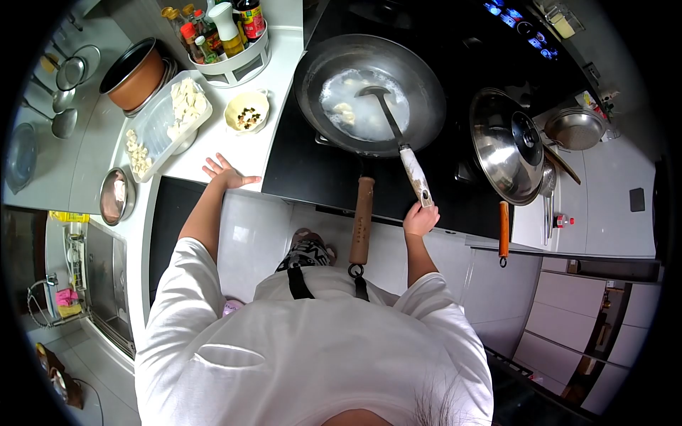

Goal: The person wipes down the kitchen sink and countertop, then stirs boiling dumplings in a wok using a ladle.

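My right hand [421,219] is closed around the end of a spatula's white handle [414,174]. The dark metal blade of the spatula [373,91] dips into a wok [312,85] on the black cooktop. Cloudy white liquid [369,121] fills the wok's bottom, with a few pale dumpling-like pieces [344,112] in it. The wok's wooden handle [363,213] points toward my body. My left hand [225,172] lies flat on the white counter with its fingers spread, holding nothing. Beyond it stands a small bowl [247,111] with dark bits inside.
Left of the bowl, a clear plastic box [153,135] holds pale dumpling-like pieces. A metal bowl [117,197], a brown pot [135,74] and a rack of bottles [231,64] are nearby. On the right are a lidded pan [490,156] and a metal strainer [574,128].
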Available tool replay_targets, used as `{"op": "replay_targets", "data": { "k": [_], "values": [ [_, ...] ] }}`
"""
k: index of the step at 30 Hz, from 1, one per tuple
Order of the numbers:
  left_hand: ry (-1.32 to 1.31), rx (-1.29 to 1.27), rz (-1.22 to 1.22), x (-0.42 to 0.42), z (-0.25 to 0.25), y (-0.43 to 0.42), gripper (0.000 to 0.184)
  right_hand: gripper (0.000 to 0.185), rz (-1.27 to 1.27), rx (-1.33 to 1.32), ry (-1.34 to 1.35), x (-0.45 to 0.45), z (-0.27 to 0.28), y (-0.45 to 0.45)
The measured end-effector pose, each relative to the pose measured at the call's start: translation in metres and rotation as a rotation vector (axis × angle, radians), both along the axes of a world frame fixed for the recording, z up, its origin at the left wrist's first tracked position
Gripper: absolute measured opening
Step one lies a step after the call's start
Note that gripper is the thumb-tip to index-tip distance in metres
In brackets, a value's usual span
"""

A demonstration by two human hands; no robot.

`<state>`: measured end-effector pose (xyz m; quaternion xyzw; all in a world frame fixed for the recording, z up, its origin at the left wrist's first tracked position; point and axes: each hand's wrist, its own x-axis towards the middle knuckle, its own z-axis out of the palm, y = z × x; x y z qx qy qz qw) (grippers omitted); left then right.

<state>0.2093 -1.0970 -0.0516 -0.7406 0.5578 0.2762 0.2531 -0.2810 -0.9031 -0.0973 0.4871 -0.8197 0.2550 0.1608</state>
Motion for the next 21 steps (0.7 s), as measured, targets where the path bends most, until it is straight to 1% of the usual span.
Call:
{"op": "replay_targets", "data": {
  "k": [16,21],
  "values": [
    [-0.010,-0.021,0.014,0.003,-0.009,-0.001,0.164,0.013,0.013,-0.003,-0.003,-0.002,-0.001,0.001],
    [-0.034,-0.008,-0.017,0.003,-0.008,-0.002,0.167,0.013,0.020,-0.011,-0.001,-0.002,-0.002,0.001]
  ]
}}
